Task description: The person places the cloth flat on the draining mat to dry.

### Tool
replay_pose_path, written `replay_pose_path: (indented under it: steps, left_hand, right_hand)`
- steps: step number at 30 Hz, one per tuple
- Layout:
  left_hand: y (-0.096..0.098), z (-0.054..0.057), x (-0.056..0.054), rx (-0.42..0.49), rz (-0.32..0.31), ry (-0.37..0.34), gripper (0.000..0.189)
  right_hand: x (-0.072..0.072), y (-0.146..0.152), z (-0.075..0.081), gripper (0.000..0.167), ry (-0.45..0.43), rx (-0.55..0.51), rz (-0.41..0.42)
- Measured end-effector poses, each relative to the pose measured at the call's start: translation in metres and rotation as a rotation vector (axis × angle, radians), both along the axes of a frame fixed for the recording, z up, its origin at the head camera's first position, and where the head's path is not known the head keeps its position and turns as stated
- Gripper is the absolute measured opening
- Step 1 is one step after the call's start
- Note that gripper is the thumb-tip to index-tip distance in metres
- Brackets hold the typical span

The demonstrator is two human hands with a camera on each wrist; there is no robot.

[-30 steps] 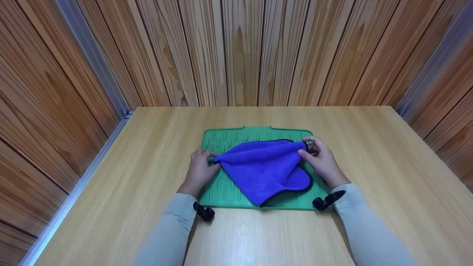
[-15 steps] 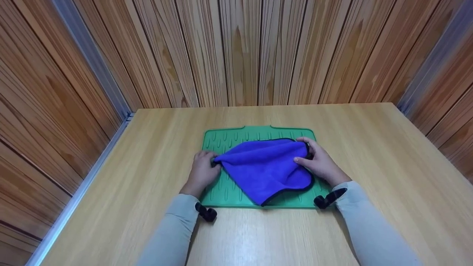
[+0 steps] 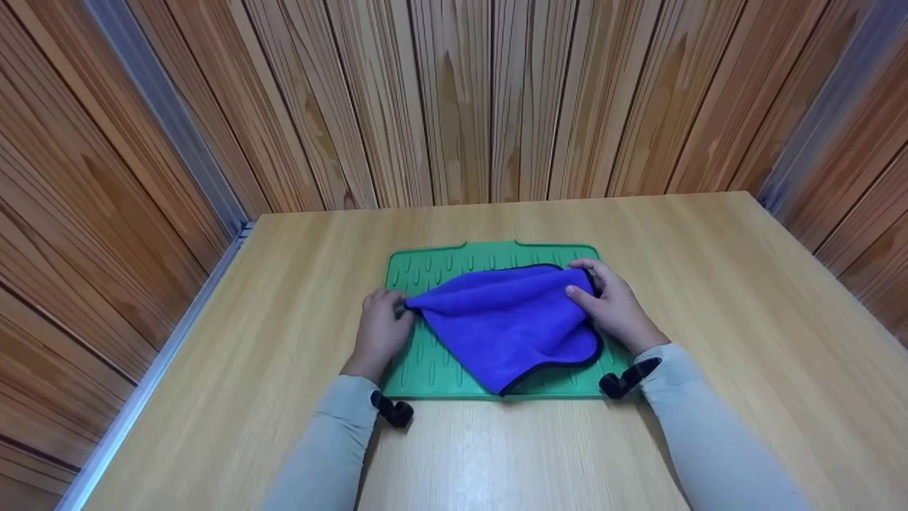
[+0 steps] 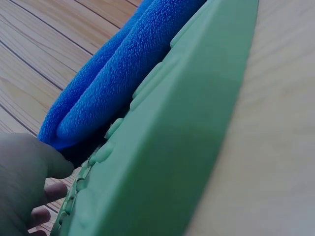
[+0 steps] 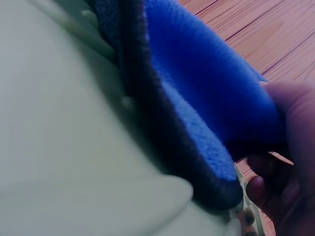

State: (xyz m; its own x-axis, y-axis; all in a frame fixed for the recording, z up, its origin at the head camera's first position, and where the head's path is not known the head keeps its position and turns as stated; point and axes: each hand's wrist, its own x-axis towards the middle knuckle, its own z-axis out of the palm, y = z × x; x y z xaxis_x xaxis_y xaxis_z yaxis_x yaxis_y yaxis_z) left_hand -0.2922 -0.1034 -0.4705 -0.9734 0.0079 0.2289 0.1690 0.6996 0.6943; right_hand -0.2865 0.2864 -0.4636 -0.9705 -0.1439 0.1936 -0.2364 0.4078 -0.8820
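Observation:
A blue microfibre cloth [image 3: 507,319] with a black bound edge lies crumpled over a green ribbed mat [image 3: 425,376]. My left hand [image 3: 381,326] pinches the cloth's narrow, gathered left corner. In the left wrist view the cloth [image 4: 133,69] shows as a thick fold running up from my thumb, above the mat's side [image 4: 182,118]. On the far right my right hand [image 3: 616,305] pinches the cloth's edge, thumb on top and fingers beneath. The right wrist view shows that edge lifted into a hollow, and the fingers [image 5: 268,182] curled below it.
The mat lies on a light wooden table [image 3: 468,454], with a small tab at its far edge. Wood-panelled walls [image 3: 454,99] rise behind the table and at both sides. A black wrist mount [image 3: 628,377] sits at each cuff.
My right thumb has shifted slightly on the cloth while the fingers stay at its edge. My left hand and the cloth corner moved slightly left. Otherwise the cloth keeps nearly the same shape.

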Motion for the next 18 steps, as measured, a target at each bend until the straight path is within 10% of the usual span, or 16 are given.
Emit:
replay_pose_path:
  steps: [18]
  left_hand:
    - [0.0, -0.0026, 0.0025, 0.003, 0.056, -0.006, 0.014]
  right_hand:
    - [-0.0005, 0.0008, -0.0028, 0.051, -0.043, -0.016, 0.042]
